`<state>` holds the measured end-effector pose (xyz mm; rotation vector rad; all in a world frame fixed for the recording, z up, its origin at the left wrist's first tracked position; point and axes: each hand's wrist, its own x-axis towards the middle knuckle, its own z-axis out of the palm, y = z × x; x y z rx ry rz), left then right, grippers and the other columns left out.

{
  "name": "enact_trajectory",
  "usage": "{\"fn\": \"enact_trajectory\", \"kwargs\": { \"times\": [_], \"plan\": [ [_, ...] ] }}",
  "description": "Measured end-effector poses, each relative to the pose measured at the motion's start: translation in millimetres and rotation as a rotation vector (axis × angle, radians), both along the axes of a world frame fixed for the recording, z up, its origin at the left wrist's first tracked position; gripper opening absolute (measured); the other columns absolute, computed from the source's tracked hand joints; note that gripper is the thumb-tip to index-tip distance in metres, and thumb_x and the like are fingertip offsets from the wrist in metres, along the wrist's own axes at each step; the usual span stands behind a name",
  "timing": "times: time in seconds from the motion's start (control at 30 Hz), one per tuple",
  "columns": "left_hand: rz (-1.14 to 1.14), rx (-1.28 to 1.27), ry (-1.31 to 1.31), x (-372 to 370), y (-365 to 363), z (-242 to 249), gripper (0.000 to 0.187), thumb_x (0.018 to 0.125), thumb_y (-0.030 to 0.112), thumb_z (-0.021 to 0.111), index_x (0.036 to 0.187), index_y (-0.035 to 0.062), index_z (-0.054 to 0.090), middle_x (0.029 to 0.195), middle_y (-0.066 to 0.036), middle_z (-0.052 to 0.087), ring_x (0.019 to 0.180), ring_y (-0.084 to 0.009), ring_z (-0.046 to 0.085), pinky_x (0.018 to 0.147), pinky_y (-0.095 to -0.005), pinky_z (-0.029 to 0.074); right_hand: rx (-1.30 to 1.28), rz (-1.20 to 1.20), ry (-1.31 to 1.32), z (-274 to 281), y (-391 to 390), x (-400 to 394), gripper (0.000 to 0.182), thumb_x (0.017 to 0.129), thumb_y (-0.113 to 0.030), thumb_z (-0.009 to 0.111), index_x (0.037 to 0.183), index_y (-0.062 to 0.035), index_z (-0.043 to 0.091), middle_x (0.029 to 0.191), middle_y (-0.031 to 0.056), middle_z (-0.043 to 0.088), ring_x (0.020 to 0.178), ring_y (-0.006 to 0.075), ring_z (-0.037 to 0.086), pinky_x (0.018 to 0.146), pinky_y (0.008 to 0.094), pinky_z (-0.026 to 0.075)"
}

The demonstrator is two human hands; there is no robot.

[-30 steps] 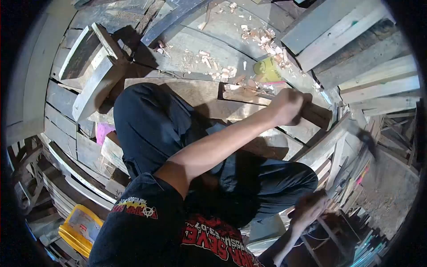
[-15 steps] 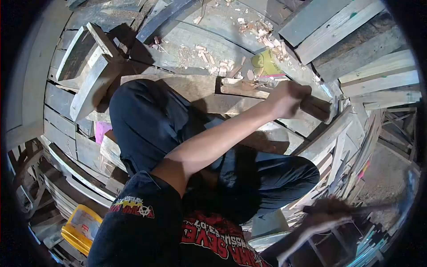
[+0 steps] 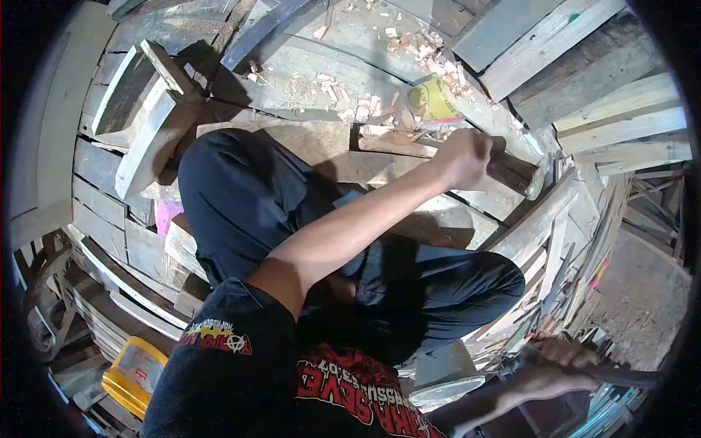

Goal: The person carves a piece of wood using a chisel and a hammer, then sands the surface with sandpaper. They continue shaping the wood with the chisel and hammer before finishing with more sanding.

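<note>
My left hand [image 3: 467, 157] is closed round a short, dark brown piece of wood [image 3: 513, 174] with a pale, rough end. It is held out beyond my knees, over the boards. At lower right my right hand [image 3: 558, 361] grips the dark handle [image 3: 628, 376] of a long tool. The tool's far end is lost in the dark rim of the view, so its kind cannot be told. A thick wooden plank [image 3: 307, 137] lies in front of my folded legs, beneath my left forearm.
Wood shavings [image 3: 365, 106] and a yellow packet [image 3: 436, 100] litter the floorboards ahead. Stacked planks [image 3: 555, 51] stand at upper right, with a heap of wood strips [image 3: 562, 270] below. A wooden frame [image 3: 157, 109] is at upper left, and a yellow container [image 3: 135, 372] at lower left.
My right hand has moved slightly down and right, and the tool's far end has dropped. My left hand and the wood have shifted slightly, the wood's far end tilting a little.
</note>
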<state>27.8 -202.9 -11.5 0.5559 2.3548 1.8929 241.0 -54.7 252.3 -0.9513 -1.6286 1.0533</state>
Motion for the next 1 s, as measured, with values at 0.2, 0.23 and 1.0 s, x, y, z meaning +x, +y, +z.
{"fn": "enact_trajectory", "kwargs": {
  "times": [0.2,0.23,1.0],
  "plan": [
    [0.061,0.002,0.182,5.2,6.6,7.2,0.032,0.072,0.028,0.078,0.092,0.0050,0.068,0.075,-0.018,0.070,0.070,-0.0384,0.071,0.066,-0.0479,0.056,0.369,0.389,-1.061,-112.8,25.3,65.2,0.062,0.107,-0.053,0.051,0.143,-0.0029,0.050,0.108,0.0066,0.056,0.081,0.0123,0.049,0.066,0.0262,0.040],
    [0.084,0.002,0.218,2.7,2.7,6.0,0.033,0.071,0.029,0.079,0.091,0.0048,0.068,0.074,-0.018,0.070,0.070,-0.0376,0.071,0.066,-0.0481,0.056,0.140,0.372,-0.945,-106.8,20.4,58.4,0.063,0.108,-0.051,0.052,0.146,-0.0016,0.048,0.108,0.0062,0.055,0.080,0.0109,0.048,0.063,0.0240,0.038],
    [-0.484,-0.542,0.602,78.1,4.1,-36.0,0.057,0.061,0.051,0.086,0.093,0.0075,0.069,0.079,-0.015,0.071,0.075,-0.0371,0.071,0.074,-0.0483,0.057,-0.681,0.336,-0.491,-62.3,24.9,122.8,0.057,0.108,-0.057,0.046,0.126,-0.0031,0.055,0.106,0.0066,0.060,0.090,0.0174,0.058,0.078,0.0301,0.048]
  ]
}}
